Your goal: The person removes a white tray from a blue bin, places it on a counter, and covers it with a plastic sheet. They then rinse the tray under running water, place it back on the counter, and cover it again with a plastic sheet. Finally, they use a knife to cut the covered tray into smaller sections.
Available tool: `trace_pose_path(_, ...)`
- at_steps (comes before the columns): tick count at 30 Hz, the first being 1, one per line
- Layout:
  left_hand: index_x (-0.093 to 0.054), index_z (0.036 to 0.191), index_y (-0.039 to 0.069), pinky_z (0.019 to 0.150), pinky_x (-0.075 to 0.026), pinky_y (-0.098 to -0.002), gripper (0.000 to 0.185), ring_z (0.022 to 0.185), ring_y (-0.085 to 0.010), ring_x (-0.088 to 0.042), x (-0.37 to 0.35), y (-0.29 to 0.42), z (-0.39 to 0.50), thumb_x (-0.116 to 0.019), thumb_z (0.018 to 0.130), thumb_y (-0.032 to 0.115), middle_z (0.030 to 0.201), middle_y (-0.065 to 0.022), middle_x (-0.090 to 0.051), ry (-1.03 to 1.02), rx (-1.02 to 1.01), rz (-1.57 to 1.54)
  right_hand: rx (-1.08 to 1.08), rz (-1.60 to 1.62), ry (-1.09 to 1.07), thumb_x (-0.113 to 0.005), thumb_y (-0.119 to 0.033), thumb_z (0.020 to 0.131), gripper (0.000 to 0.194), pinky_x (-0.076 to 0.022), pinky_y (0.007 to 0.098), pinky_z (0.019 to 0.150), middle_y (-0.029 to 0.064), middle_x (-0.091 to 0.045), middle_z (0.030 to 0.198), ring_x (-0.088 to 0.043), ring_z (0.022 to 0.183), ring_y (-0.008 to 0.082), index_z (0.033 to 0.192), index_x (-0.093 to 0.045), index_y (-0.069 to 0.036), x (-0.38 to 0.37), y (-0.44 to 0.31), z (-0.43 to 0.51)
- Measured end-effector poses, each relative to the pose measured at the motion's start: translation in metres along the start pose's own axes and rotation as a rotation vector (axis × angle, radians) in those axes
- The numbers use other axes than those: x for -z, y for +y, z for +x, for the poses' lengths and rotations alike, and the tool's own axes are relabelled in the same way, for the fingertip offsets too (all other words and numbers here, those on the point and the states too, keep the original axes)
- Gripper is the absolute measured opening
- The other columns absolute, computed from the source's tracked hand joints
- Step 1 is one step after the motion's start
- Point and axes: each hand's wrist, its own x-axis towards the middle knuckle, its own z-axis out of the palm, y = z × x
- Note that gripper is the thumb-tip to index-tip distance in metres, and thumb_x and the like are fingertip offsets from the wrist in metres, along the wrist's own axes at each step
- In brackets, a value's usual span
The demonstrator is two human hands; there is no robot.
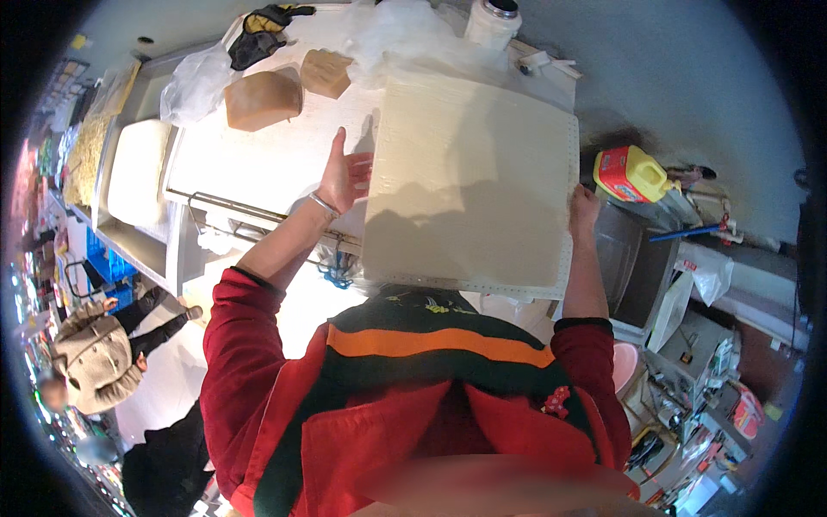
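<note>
A large square pale slab [475,187], with small holes along its right and front edges, lies before my body. Its surface is cream-coloured and shadowed. At its right edge my right hand [585,210] has its fingers curled on the rim. My left hand [349,174] is at the left edge, thumb up and fingers spread, partly hidden by the slab; whether it bears weight there, I cannot tell. Two tan blocks, a larger one [261,100] and a smaller one [326,72], sit on the white tabletop [219,161] beyond my left hand.
Clear plastic sheeting [413,39] and a white jar [493,24] are at the back. A yellow jug [630,174] stands right, near a metal sink [617,258]. At left are a white block [139,171] in a tray and a person in a beige jacket [97,358].
</note>
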Motion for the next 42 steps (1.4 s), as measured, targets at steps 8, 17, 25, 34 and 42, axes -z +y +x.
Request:
trace_pose_path(8,-0.046,0.127,-0.005,0.083,-0.038,-0.0381,0.102,0.091,-0.0193,-0.047,-0.027,-0.039,-0.015,-0.037,0.074,0.081,0.102,-0.0115,-0.054,0.107,0.000,-0.079,0.080,-0.018,-0.127,-0.056,-0.028,0.090,0.031,-0.0415,0.0304,0.060,0.0026,-0.055,0.073,-0.048,0.066,0.0124,0.089,-0.063,0.003,0.020,0.004,0.040)
trace_pose_path(17,-0.037,0.134,-0.012,0.102,-0.029,-0.0491,0.107,0.121,-0.0340,-0.042,-0.043,-0.065,-0.053,-0.026,0.079,0.079,0.134,-0.0274,-0.042,0.055,0.050,-0.041,0.145,-0.020,-0.202,-0.054,-0.024,0.090,0.027,-0.0406,0.0291,0.061,0.0027,-0.055,0.075,-0.049,0.068,0.0116,0.086,-0.061,0.001,0.039,0.016,0.036)
trace_pose_path(25,-0.045,0.127,-0.015,0.097,-0.038,-0.0375,0.101,0.111,-0.0274,-0.051,-0.030,-0.086,-0.072,-0.024,0.083,0.074,0.121,-0.0242,-0.054,0.037,0.088,0.012,0.026,0.035,-0.259,-0.053,-0.025,0.090,0.030,-0.0332,0.0277,0.050,-0.0030,-0.047,0.063,-0.042,0.057,0.0078,0.075,-0.059,-0.001,0.044,0.021,0.016)
trace_pose_path(34,-0.061,0.111,-0.003,0.052,-0.046,-0.0233,0.070,0.056,-0.0115,-0.051,-0.019,-0.023,-0.062,-0.030,0.094,0.058,0.068,-0.0003,-0.057,0.082,-0.057,0.737,0.274,-0.214,-0.210,-0.050,-0.024,0.090,0.031,-0.0326,0.0299,0.050,-0.0018,-0.047,0.060,-0.041,0.057,0.0082,0.071,-0.058,-0.001,0.046,-0.009,-0.012)
trace_pose_path(42,-0.061,0.116,0.013,0.094,-0.043,-0.0355,0.074,0.107,-0.0290,-0.057,-0.051,0.055,0.068,-0.064,0.067,0.069,0.114,-0.0163,-0.061,0.068,-0.559,1.315,-0.055,0.044,-0.382,-0.048,-0.035,0.094,0.037,-0.0444,0.0313,0.072,0.0043,-0.061,0.090,-0.055,0.081,0.0144,0.105,-0.063,-0.003,0.059,0.005,0.001)
